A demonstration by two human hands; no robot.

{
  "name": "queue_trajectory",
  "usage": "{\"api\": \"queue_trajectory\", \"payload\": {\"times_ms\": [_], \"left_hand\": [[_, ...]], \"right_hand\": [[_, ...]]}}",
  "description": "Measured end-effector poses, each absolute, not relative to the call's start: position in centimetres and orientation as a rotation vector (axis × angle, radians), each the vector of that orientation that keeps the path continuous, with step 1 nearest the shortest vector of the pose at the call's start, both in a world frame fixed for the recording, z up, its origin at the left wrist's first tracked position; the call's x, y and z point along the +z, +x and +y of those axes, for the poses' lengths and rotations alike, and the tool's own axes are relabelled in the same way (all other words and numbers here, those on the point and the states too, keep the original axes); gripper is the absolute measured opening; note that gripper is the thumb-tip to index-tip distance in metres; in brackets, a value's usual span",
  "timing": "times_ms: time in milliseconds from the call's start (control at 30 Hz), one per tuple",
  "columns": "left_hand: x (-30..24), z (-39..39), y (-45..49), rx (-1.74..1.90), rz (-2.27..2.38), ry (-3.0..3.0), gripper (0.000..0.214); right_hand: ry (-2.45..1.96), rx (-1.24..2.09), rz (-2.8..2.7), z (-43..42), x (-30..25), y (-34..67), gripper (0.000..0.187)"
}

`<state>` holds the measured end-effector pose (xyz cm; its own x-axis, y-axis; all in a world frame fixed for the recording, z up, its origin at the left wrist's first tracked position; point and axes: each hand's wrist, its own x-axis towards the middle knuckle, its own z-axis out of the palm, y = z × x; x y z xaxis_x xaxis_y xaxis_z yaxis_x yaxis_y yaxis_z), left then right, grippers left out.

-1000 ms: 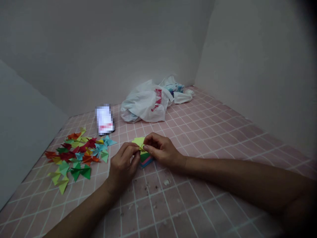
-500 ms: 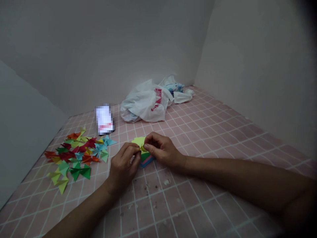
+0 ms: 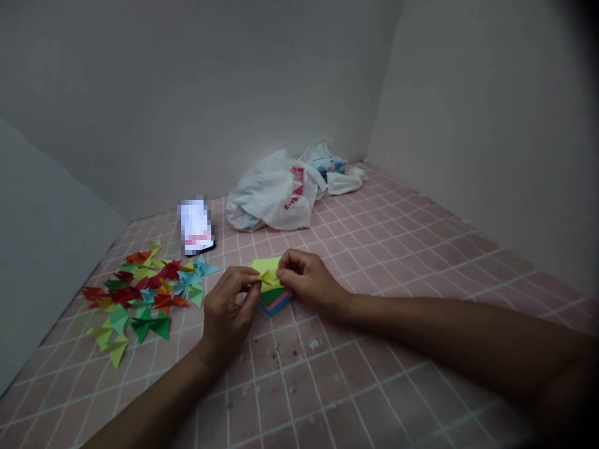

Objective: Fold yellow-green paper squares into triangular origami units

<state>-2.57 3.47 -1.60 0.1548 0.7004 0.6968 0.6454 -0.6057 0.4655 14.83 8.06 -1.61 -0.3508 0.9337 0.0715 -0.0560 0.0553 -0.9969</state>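
Note:
My left hand [image 3: 229, 312] and my right hand [image 3: 306, 280] both pinch a small yellow-green folded paper [image 3: 266, 270] between their fingertips, just above the pink tiled floor. Directly under the paper lies a small stack of coloured paper squares [image 3: 275, 300], green on top with pink and blue edges showing. Both hands are closed on the yellow-green paper, the left from the left side, the right from the right.
A pile of several folded paper shapes [image 3: 140, 293] in red, green, yellow and blue lies on the pink tiled floor [image 3: 374, 249] at the left. A phone with a lit screen [image 3: 196, 226] sits behind it. White plastic bags [image 3: 281, 193] rest in the corner by grey walls.
My hands have shifted a little on the yellow-green paper, the fingers moving apart slightly so more of the fold shows between them. Everything else stays put.

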Motion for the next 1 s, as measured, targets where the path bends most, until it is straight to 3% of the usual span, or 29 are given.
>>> {"api": "queue_trajectory", "payload": {"times_ms": [167, 667, 1000], "left_hand": [[-1.61, 3.66, -2.79, 1.476, 1.326, 2.342, 0.016], [-1.38, 3.55, -2.96, 1.244, 1.261, 2.731, 0.017], [-1.29, 3.41, -2.8, 1.346, 1.337, 2.474, 0.014]], "right_hand": [[-0.885, 1.709, -1.311, 7.94, -1.41, 14.82, 0.012], [-0.723, 1.933, -1.125, 8.15, -1.93, 14.41, 0.022], [-0.843, 1.725, -1.251, 7.86, -1.46, 14.64, 0.014]]}}
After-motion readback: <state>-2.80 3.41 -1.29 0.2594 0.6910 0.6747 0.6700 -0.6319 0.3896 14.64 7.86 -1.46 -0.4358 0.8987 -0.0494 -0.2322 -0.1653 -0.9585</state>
